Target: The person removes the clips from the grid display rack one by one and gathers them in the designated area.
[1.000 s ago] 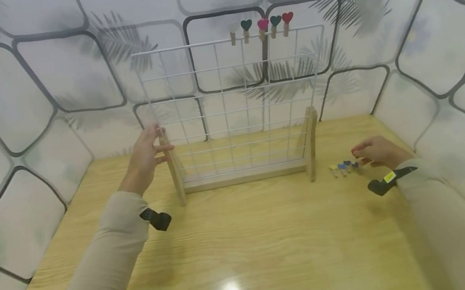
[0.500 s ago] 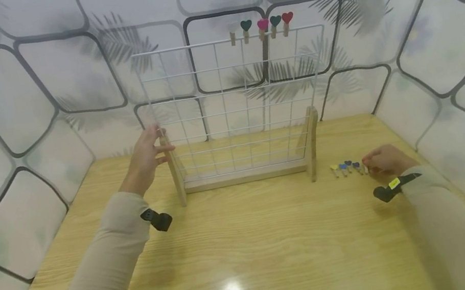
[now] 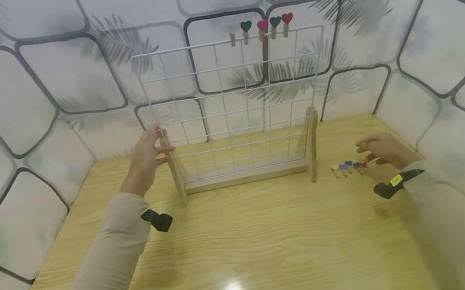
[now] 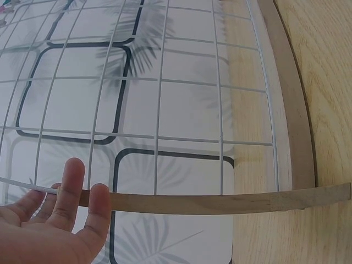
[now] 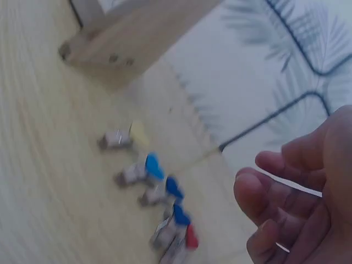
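A white wire grid rack (image 3: 232,91) with wooden legs stands upright on the table. My left hand (image 3: 145,158) holds its left edge around the top of the left wooden leg (image 4: 181,202); some fingers lie over the wood. My right hand (image 3: 385,149) hovers above the table with loosely bent fingers and nothing in them. Beside it lies a row of small heart clothespins: yellow (image 5: 138,133), light blue (image 5: 154,166), two dark blue, and a red heart clothespin (image 5: 191,236) at the right end. The red one lies against its dark blue neighbour in the right wrist view.
Several heart clothespins, including a pink clothespin (image 3: 263,25) and a red clothespin (image 3: 287,18), are clipped on the rack's top wire, right of centre. The wooden table (image 3: 250,245) stretches toward me. Patterned walls (image 3: 452,39) close it in at the back and sides.
My right hand moved right and down with the red heart clothespin, laid it at the row's end, let go and lifted off. My left hand stayed on the rack.
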`<move>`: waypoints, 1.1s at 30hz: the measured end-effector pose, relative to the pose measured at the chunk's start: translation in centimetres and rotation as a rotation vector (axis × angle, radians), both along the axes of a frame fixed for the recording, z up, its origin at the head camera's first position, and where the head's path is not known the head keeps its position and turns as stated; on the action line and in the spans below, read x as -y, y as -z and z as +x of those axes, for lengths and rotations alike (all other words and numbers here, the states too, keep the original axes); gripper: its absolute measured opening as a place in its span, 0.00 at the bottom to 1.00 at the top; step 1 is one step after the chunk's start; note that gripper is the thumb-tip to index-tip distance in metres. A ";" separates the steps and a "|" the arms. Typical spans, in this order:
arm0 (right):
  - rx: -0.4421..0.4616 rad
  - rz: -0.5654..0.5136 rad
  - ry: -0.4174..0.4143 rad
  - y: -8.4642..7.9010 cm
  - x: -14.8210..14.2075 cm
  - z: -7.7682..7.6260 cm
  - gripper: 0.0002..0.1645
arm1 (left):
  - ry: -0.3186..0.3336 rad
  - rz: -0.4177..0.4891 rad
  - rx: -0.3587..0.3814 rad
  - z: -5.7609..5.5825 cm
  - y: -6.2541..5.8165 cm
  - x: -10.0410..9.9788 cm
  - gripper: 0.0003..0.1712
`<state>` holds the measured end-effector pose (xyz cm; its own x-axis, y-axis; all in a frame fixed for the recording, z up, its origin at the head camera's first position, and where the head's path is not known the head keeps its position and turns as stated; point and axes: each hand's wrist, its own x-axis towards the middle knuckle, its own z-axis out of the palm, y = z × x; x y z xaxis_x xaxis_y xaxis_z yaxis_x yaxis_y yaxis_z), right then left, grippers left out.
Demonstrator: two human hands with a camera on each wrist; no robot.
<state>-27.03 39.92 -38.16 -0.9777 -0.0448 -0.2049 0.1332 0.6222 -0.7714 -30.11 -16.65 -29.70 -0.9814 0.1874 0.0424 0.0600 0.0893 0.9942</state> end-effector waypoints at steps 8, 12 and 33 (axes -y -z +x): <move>-0.093 -0.036 -0.130 -4.3 3.9 -0.4 0.34 | 0.011 0.001 -0.010 -0.2 0.3 -0.4 0.37; -0.153 -0.043 -0.211 -7.1 7.1 -0.7 0.31 | 0.011 -0.003 -0.007 -0.2 0.4 -0.4 0.37; -0.500 -0.309 -0.263 -25.2 22.0 -3.4 0.17 | -0.005 0.005 -0.013 0.2 0.0 0.2 0.37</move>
